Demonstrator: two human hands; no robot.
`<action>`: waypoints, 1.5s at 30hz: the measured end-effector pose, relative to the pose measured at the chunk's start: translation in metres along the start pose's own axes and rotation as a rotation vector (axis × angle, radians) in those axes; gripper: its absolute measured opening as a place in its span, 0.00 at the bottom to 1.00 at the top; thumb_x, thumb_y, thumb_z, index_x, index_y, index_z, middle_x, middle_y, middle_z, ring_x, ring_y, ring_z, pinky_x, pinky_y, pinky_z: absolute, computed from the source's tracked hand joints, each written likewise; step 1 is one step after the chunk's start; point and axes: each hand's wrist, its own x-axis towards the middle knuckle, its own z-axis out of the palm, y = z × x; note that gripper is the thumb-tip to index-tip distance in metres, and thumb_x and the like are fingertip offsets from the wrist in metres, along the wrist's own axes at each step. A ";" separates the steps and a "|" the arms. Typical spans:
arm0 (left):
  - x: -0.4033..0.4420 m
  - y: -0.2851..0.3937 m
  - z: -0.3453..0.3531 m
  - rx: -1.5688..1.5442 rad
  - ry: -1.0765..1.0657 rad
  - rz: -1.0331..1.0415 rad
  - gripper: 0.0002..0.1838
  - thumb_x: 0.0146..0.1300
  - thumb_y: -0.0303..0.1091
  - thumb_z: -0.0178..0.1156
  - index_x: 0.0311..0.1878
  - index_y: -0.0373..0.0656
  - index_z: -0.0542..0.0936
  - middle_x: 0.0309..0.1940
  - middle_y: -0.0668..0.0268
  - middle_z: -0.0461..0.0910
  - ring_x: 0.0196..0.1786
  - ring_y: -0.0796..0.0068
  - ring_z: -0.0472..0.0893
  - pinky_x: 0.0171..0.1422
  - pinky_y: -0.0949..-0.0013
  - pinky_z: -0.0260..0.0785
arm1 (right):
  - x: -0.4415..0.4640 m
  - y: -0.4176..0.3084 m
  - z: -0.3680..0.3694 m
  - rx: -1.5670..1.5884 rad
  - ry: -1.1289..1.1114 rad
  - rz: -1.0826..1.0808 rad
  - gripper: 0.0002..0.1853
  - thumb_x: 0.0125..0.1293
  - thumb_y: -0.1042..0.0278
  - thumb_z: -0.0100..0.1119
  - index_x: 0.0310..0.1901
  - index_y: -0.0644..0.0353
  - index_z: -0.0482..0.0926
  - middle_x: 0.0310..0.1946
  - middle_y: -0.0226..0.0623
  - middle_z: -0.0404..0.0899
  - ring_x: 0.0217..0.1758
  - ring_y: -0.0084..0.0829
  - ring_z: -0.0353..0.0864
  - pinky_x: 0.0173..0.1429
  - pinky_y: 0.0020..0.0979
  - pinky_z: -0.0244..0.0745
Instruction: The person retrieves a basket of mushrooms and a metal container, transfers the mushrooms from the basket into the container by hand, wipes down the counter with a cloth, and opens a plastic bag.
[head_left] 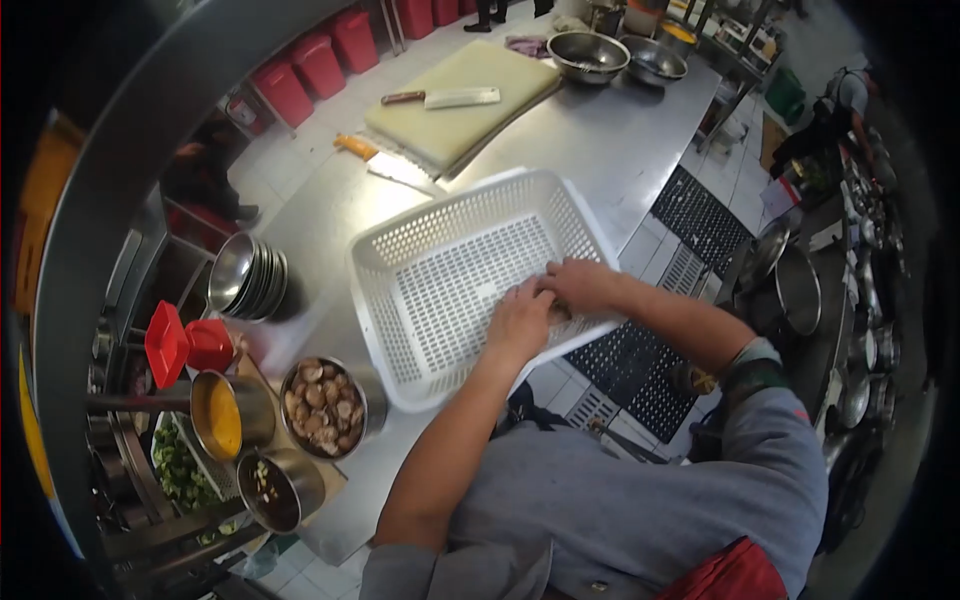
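My left hand (521, 318) and my right hand (582, 285) meet over the near right part of a white perforated plastic basket (375, 315). The fingers of both hands are closed together. A small brownish thing (560, 312) shows under and between them, mostly hidden, so its kind cannot be made out. Much of the basket's slotted floor is visible. Left of the basket stands a metal pot (375, 400) with brown mushrooms (322, 405) in it.
Beyond the basket, a cleaver (462, 97) lies on a cutting board (440, 65), beside an orange-handled knife (400, 168). Metal bowls (590, 58) stand at the far end. Stacked bowls (250, 280), a pot of yellow liquid (250, 410) and chopped greens (180, 475) are at left.
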 end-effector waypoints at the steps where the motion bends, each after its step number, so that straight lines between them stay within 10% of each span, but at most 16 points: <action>1: 0.006 -0.004 0.002 0.032 -0.027 -0.019 0.23 0.62 0.31 0.63 0.62 0.47 0.78 0.68 0.50 0.69 0.63 0.45 0.76 0.68 0.51 0.70 | 0.002 0.001 0.002 0.027 0.013 -0.005 0.25 0.56 0.59 0.71 0.56 0.56 0.79 0.51 0.48 0.79 0.52 0.52 0.82 0.58 0.47 0.78; 7: 0.020 -0.041 0.022 -0.111 0.059 -0.053 0.15 0.63 0.23 0.54 0.51 0.45 0.81 0.45 0.51 0.78 0.50 0.45 0.81 0.56 0.49 0.74 | 0.017 -0.003 0.000 0.191 -0.024 0.113 0.25 0.53 0.55 0.71 0.51 0.55 0.80 0.52 0.51 0.78 0.53 0.53 0.82 0.58 0.46 0.78; 16: -0.048 -0.033 -0.038 -0.036 0.463 -0.126 0.09 0.66 0.27 0.56 0.48 0.40 0.78 0.43 0.51 0.79 0.44 0.46 0.82 0.48 0.51 0.76 | 0.017 -0.047 0.028 0.268 -0.018 0.131 0.31 0.58 0.55 0.61 0.63 0.59 0.76 0.52 0.53 0.82 0.58 0.50 0.82 0.61 0.47 0.77; 21: -0.213 -0.028 -0.125 -0.199 0.762 -0.388 0.12 0.66 0.28 0.62 0.51 0.39 0.78 0.41 0.55 0.82 0.38 0.57 0.84 0.45 0.59 0.76 | 0.036 -0.054 0.008 0.541 0.009 0.262 0.13 0.59 0.60 0.64 0.41 0.58 0.83 0.35 0.41 0.87 0.39 0.41 0.87 0.45 0.40 0.80; 27: -0.337 -0.090 -0.130 -0.180 0.712 -0.797 0.14 0.69 0.33 0.62 0.55 0.38 0.80 0.34 0.62 0.83 0.33 0.74 0.81 0.40 0.68 0.74 | 0.076 -0.199 -0.079 0.833 0.394 -0.207 0.12 0.61 0.63 0.67 0.40 0.61 0.80 0.32 0.36 0.82 0.32 0.27 0.80 0.39 0.31 0.76; 30: -0.341 -0.109 -0.113 -0.067 0.830 -0.647 0.16 0.68 0.35 0.63 0.55 0.38 0.80 0.30 0.62 0.82 0.29 0.73 0.79 0.38 0.67 0.73 | 0.122 -0.280 -0.077 0.757 0.512 -0.374 0.13 0.63 0.65 0.68 0.44 0.63 0.80 0.36 0.36 0.81 0.36 0.26 0.80 0.40 0.29 0.76; 37: -0.331 -0.119 -0.092 -0.058 1.233 -0.511 0.22 0.73 0.32 0.54 0.67 0.34 0.72 0.63 0.46 0.72 0.63 0.47 0.75 0.67 0.54 0.68 | 0.171 -0.358 -0.026 0.538 0.695 -0.623 0.22 0.65 0.57 0.66 0.55 0.61 0.80 0.60 0.49 0.74 0.59 0.47 0.76 0.65 0.44 0.71; 45: -0.319 -0.150 -0.102 -0.063 1.195 -0.409 0.23 0.75 0.33 0.50 0.69 0.33 0.71 0.70 0.42 0.67 0.71 0.41 0.67 0.76 0.47 0.57 | 0.168 -0.346 -0.020 0.427 0.676 -0.355 0.23 0.75 0.59 0.52 0.67 0.59 0.74 0.72 0.52 0.66 0.75 0.52 0.65 0.80 0.59 0.50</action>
